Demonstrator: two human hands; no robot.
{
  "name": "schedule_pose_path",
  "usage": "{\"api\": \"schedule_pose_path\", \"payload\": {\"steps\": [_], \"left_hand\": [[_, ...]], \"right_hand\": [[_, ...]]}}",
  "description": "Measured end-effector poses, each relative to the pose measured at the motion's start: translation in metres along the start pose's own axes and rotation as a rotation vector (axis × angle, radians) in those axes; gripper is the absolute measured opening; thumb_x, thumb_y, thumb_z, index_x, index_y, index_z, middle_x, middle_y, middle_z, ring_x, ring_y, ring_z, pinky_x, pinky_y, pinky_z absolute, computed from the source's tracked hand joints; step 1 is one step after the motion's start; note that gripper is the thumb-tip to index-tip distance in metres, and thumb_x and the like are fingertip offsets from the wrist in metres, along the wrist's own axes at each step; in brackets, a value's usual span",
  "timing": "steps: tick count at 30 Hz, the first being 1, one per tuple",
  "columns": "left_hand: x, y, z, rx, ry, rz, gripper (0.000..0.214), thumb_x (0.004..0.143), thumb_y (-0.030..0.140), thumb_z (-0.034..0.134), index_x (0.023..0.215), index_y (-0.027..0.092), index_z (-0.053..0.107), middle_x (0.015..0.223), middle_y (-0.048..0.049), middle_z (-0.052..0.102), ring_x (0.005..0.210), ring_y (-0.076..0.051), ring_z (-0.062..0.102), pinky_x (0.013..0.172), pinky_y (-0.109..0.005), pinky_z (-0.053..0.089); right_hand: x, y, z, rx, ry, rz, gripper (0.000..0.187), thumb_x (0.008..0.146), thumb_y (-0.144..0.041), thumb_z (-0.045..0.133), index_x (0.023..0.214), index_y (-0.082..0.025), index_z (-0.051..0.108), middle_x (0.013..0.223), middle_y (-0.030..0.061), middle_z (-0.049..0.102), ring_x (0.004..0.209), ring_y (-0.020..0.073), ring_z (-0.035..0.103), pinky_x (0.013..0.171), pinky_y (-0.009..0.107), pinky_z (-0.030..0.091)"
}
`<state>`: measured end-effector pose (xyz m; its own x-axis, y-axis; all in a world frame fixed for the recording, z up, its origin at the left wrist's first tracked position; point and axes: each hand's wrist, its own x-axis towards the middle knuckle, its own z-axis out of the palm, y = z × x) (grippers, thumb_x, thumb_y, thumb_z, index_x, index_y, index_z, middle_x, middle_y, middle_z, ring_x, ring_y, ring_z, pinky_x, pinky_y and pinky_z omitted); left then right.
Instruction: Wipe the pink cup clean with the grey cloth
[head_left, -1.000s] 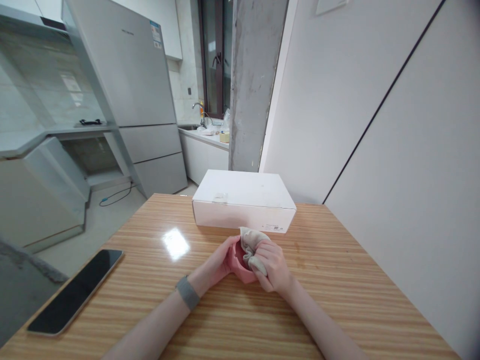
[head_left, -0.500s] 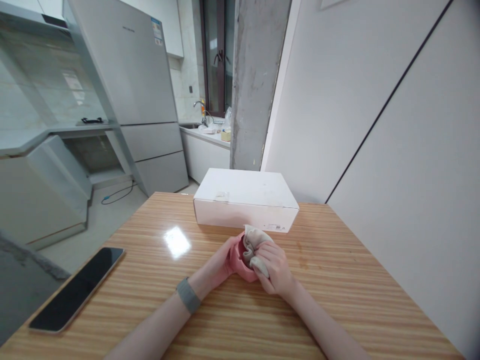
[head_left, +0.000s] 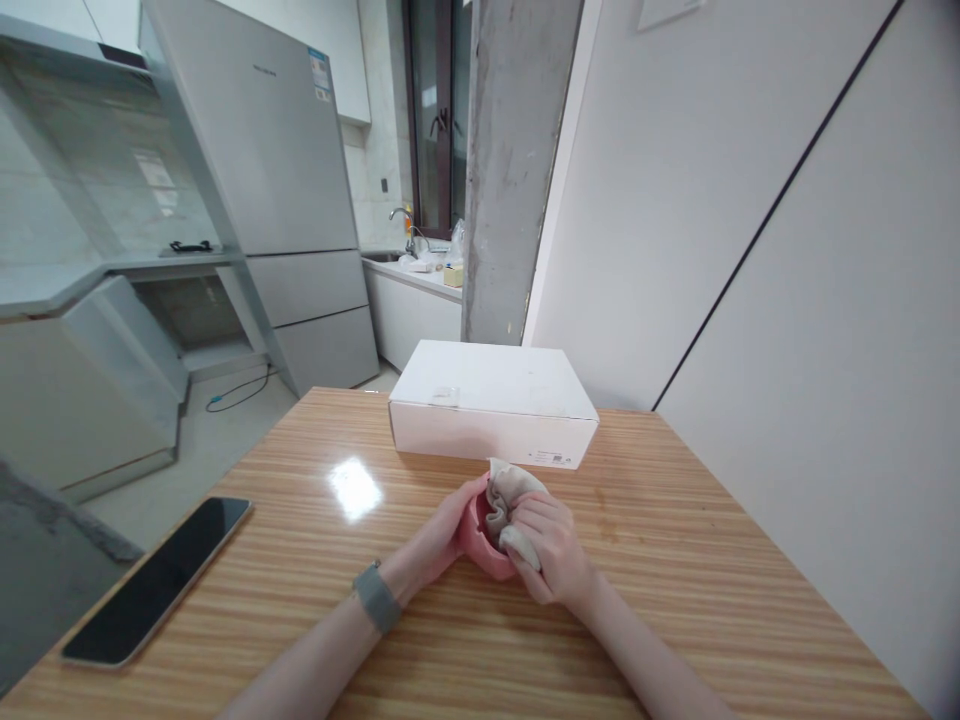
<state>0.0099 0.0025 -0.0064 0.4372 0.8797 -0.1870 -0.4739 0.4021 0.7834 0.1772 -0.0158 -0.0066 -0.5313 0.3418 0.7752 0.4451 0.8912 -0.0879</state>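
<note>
A small pink bowl-like container (head_left: 480, 552) is tilted over the middle of the table, its opening turned toward the right. Around its left side wraps my left hand (head_left: 448, 522), with a grey band on that wrist. My right hand (head_left: 551, 545) is closed on a crumpled beige cloth (head_left: 517, 482), part of which is pushed into the container's opening. The fingertips of the right hand are partly hidden by the cloth. The container's underside is out of sight.
Just beyond my hands a white cardboard box (head_left: 491, 400) lies on the wooden table (head_left: 675, 600). A black-screened phone (head_left: 161, 580) rests near the left edge. A white wall (head_left: 825, 350) borders the right side; a fridge (head_left: 255, 150) stands behind at left.
Both hands, the pink container and the cloth sit slightly lower in the picture, and the whole view has shifted a little. The grips look the same.
</note>
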Motion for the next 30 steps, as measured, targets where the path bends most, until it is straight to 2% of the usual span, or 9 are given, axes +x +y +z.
{"api": "schedule_pose_path", "payload": {"steps": [3,8,11,15,19,22,26,28,30], "left_hand": [[-0.002,0.005,-0.001,0.100,0.081,0.083,0.031,0.080,0.042,0.071,0.086,0.011,0.073,0.085,-0.0052,0.071,0.085,-0.018,0.059,0.085,-0.028,0.044],[-0.010,0.014,-0.006,0.262,0.061,0.092,0.034,0.080,0.045,0.071,0.082,0.011,0.072,0.085,-0.0070,0.071,0.078,-0.018,0.058,0.075,-0.028,0.044],[-0.012,0.012,-0.010,0.229,0.055,0.042,0.035,0.079,0.046,0.071,0.081,0.012,0.072,0.082,-0.0066,0.071,0.074,-0.016,0.059,0.069,-0.026,0.045],[-0.011,0.006,-0.014,0.126,0.125,-0.077,0.040,0.075,0.049,0.073,0.092,0.013,0.070,0.081,-0.0066,0.071,0.067,-0.016,0.060,0.059,-0.026,0.046],[-0.012,0.001,-0.011,0.037,0.137,-0.034,0.036,0.070,0.044,0.078,0.087,0.015,0.066,0.075,-0.0031,0.068,0.064,-0.015,0.060,0.062,-0.028,0.049],[-0.016,0.001,-0.004,-0.006,0.093,-0.020,0.032,0.069,0.038,0.079,0.088,0.016,0.066,0.081,-0.0050,0.069,0.070,-0.017,0.063,0.066,-0.031,0.051],[-0.018,0.005,0.005,-0.145,-0.102,-0.095,0.040,0.083,0.044,0.065,0.109,0.013,0.067,0.102,-0.0122,0.071,0.088,-0.022,0.064,0.073,-0.032,0.051],[-0.017,0.006,0.006,-0.186,-0.147,-0.114,0.043,0.087,0.048,0.059,0.107,0.011,0.069,0.100,-0.0130,0.072,0.089,-0.021,0.064,0.078,-0.031,0.049],[-0.015,0.006,0.003,-0.157,-0.121,-0.088,0.042,0.087,0.048,0.059,0.097,0.010,0.072,0.093,-0.0118,0.072,0.086,-0.021,0.063,0.081,-0.030,0.048]], "right_hand": [[0.002,-0.007,0.000,0.010,0.013,-0.035,0.022,0.084,-0.025,0.042,0.063,-0.024,0.046,0.056,0.0018,0.050,0.055,0.0176,0.044,0.060,0.036,0.047],[0.003,-0.010,0.001,0.023,0.018,-0.051,0.022,0.084,-0.024,0.042,0.063,-0.024,0.045,0.056,0.0019,0.050,0.054,0.0172,0.045,0.060,0.036,0.049],[0.003,-0.006,0.000,0.040,0.021,-0.046,0.024,0.086,-0.024,0.041,0.063,-0.023,0.047,0.057,0.0032,0.054,0.056,0.0180,0.049,0.062,0.037,0.051],[0.001,-0.002,-0.002,0.036,0.051,-0.001,0.019,0.086,-0.021,0.044,0.070,-0.022,0.055,0.064,0.0050,0.062,0.064,0.0196,0.058,0.071,0.040,0.055],[0.000,0.001,-0.002,0.031,0.088,0.051,0.017,0.086,-0.020,0.046,0.074,-0.021,0.058,0.068,0.0058,0.065,0.068,0.0205,0.062,0.075,0.040,0.055],[-0.001,0.000,-0.001,0.009,0.119,0.048,0.017,0.086,-0.021,0.047,0.074,-0.021,0.058,0.067,0.0060,0.065,0.068,0.0207,0.062,0.073,0.040,0.054],[0.000,-0.006,0.000,0.012,0.156,0.037,0.019,0.086,-0.022,0.045,0.070,-0.022,0.056,0.062,0.0045,0.062,0.063,0.0197,0.059,0.068,0.038,0.053],[0.001,-0.011,0.001,0.023,0.132,0.009,0.020,0.084,-0.023,0.044,0.068,-0.022,0.055,0.059,0.0038,0.059,0.059,0.0191,0.056,0.064,0.037,0.051],[0.002,-0.014,0.000,0.022,0.105,-0.016,0.020,0.083,-0.024,0.044,0.064,-0.023,0.052,0.056,0.0032,0.056,0.055,0.0184,0.051,0.060,0.037,0.049]]}}
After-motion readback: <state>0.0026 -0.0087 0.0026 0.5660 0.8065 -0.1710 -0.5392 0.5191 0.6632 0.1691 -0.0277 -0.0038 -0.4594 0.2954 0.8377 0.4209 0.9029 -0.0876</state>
